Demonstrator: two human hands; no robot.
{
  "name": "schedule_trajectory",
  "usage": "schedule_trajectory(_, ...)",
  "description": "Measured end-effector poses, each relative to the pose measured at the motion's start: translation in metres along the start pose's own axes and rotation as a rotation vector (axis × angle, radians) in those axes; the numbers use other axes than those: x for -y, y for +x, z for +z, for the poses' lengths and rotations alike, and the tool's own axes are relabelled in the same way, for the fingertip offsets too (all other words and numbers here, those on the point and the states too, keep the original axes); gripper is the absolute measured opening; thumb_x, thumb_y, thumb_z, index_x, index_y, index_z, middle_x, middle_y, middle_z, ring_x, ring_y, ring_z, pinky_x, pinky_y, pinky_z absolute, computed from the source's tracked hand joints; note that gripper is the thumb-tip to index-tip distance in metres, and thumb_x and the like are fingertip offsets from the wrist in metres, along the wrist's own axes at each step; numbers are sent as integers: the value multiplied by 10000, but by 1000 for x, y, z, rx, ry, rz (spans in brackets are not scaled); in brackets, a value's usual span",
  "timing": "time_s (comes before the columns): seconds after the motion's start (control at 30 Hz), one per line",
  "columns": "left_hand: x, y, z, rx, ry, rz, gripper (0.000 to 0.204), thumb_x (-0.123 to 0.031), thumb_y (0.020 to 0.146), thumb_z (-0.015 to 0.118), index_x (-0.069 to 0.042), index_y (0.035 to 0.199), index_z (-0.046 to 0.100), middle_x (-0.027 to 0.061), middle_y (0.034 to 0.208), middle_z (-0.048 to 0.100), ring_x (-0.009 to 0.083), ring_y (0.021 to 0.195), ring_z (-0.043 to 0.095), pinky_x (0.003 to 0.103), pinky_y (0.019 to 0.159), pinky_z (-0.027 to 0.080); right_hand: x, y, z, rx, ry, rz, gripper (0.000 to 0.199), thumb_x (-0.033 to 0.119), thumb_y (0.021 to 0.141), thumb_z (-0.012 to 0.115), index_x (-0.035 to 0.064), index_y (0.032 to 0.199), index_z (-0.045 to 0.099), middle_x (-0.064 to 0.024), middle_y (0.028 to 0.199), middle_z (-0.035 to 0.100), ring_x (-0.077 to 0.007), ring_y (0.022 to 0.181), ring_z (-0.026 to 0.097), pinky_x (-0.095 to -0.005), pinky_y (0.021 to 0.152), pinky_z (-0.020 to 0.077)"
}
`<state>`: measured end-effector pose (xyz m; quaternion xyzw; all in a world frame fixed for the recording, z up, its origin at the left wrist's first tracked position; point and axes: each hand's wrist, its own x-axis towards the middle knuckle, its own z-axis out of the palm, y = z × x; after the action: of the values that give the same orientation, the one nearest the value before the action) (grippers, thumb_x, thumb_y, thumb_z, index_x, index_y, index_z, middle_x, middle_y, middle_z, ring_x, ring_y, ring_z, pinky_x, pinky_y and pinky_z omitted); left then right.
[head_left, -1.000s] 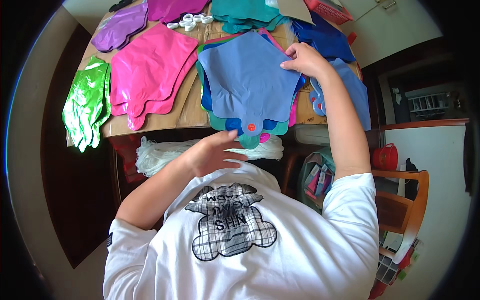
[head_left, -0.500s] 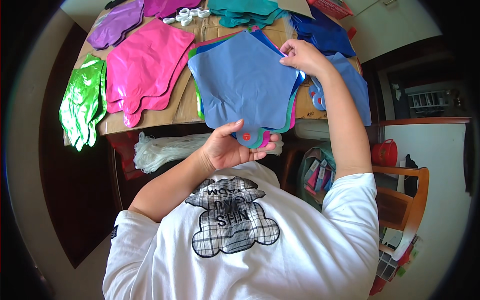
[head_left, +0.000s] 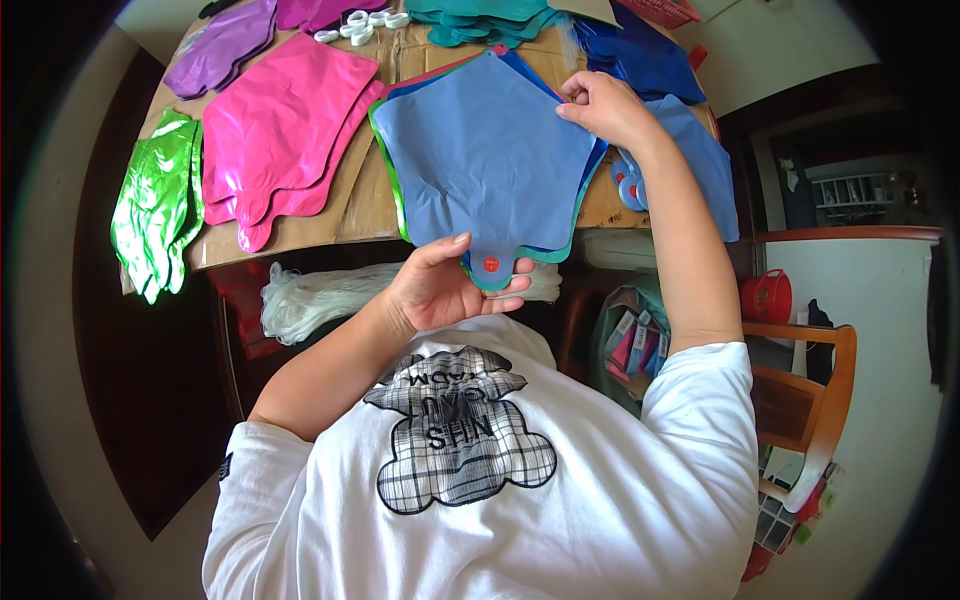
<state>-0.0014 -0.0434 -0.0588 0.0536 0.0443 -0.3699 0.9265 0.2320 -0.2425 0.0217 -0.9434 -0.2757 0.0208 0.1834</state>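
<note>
A stack of flat, uninflated star-shaped foil balloons (head_left: 480,150) lies at the table's near edge, matte blue on top, with green, dark blue and reddish edges showing beneath. My left hand (head_left: 445,285) cups the stack's rounded tail, thumb along its left side and fingers passing behind it. A red spot marks that tail. At the star's upper right point, my right hand (head_left: 605,108) has its thumb and fingers pinched together on the edge. The fingertips' exact hold on the layers is partly hidden.
Around the cardboard-covered table (head_left: 345,215) lie pink foil balloons (head_left: 285,120), shiny green ones (head_left: 155,200), purple ones (head_left: 225,50), teal ones (head_left: 480,18) and dark blue ones (head_left: 640,55). White ribbon rolls (head_left: 360,25) sit at the back. A wooden chair (head_left: 800,390) stands right.
The magenta and green layers that stuck out at the stack's lower right and tail now lie more evenly under the blue balloon. Both hands keep nearly the same places.
</note>
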Motion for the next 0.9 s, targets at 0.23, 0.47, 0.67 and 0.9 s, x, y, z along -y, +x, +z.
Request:
schedule_trajectory(0.23,1,22,7,-419,218,4,171,-181,951,570,-28,1028,575,124,1050,629,203,918,625,384,885,515,24,2,-9,189,-26,144,343,266,799,684,7,1023,662,-178,958,687,-305,909,662,-373,802,511)
schedule_trajectory(0.47,-2,6,22,-318,118,-17,193,-139,953,547,25,1053,564,155,1110,624,251,993,634,423,923,518,28,5,-15,233,3,104,301,269,783,705,14,938,667,-165,899,692,-282,881,665,-369,780,514)
schedule_trajectory(0.67,0,8,43,-514,107,17,116,-84,957,515,22,912,525,71,855,589,141,730,549,350,784,523,10,12,-17,194,-52,164,353,320,780,727,-2,911,662,-177,868,681,-260,814,673,-363,734,521)
schedule_trajectory(0.9,-11,-3,56,-153,-40,6,131,-92,962,503,1,875,530,41,818,552,120,687,501,347,786,507,36,-11,-49,505,826,542,315,275,832,710,-10,957,666,-89,879,681,-139,781,652,-282,712,520)
